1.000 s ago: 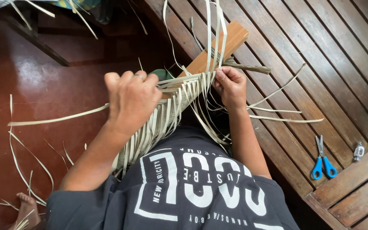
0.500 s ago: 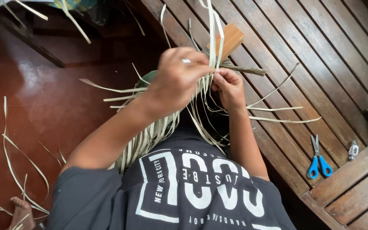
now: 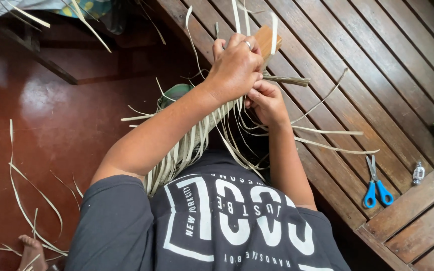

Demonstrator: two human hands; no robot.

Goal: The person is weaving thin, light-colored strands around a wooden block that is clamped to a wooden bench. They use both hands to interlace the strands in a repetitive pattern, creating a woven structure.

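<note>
Wooden surface (image 3: 357,65): dark slatted boards carried the work at upper right; a red floor (image 3: 51,130) lay to the left, strewn with loose pale strips.
Woven piece (image 3: 187,145): a flat band of pale leaf strips ran from the person's lap up to a small wooden block (image 3: 266,39) on the boards, free strip ends fanning out on both sides.
Left hand (image 3: 234,68): a second earlier it was raised over the middle of the weave, fist up; half a second earlier it had swung toward the block; now it had come down on the top end of the band, fingers curled tight round a bunch of strips.
Right hand (image 3: 266,103): it had stayed almost in place, just under the left, fingers pinched shut on strips at the weave's edge.
Meaning: the working point seemed to have moved up to the block end, both hands closing on one crossing.
Scissors (image 3: 376,189): blue-handled, lying untouched on the boards, well apart.
</note>
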